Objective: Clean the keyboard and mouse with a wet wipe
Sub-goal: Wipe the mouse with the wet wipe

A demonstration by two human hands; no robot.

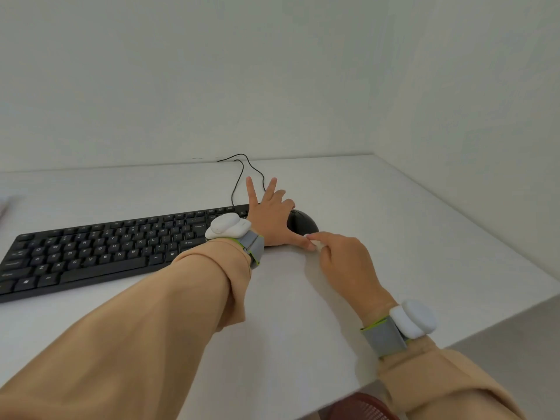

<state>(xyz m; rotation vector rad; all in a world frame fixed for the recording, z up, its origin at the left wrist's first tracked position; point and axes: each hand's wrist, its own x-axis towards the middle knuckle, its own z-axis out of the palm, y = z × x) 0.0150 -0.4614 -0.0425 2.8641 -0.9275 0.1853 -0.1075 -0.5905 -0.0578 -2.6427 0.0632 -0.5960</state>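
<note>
Head view, desk: the white desk [394, 237] fills the lower half of the frame and runs into a wall corner at about 1 o'clock.
Head view, keyboard: the black keyboard [100, 250] lies flat at 9 o'clock from frame centre. Neither hand touches it, so it looks to be waiting its turn.
Head view, mouse: the black mouse [304, 224] sits just beside the keyboard's right end, at its 3 o'clock. A thin cable [242, 174] loops away toward the wall at 12 o'clock.
Head view, left hand: the left hand [269, 218] reaches across from 7 o'clock. Its thumb lies along the mouse's near edge, two fingers bend over the far side and the other two point straight up. It appears to grip the mouse, probably to keep it from sliding under the rubbing.
Head view, right hand: the right hand [345, 262] comes in from 5 o'clock of the mouse. Its fingers are curled, pinching a small white wad against the table beside the left thumb.
Head view, wet wipe: that wad is most likely the wet wipe [317, 244] (only a scrap shows). It sits at the mouse's 6 o'clock and is bunched small, which suits working along the lower rim.
Stage: I judge the mouse is being wiped, with the keyboard possibly still to do.
Risk: the wipe could catch on the left thumb.
</note>
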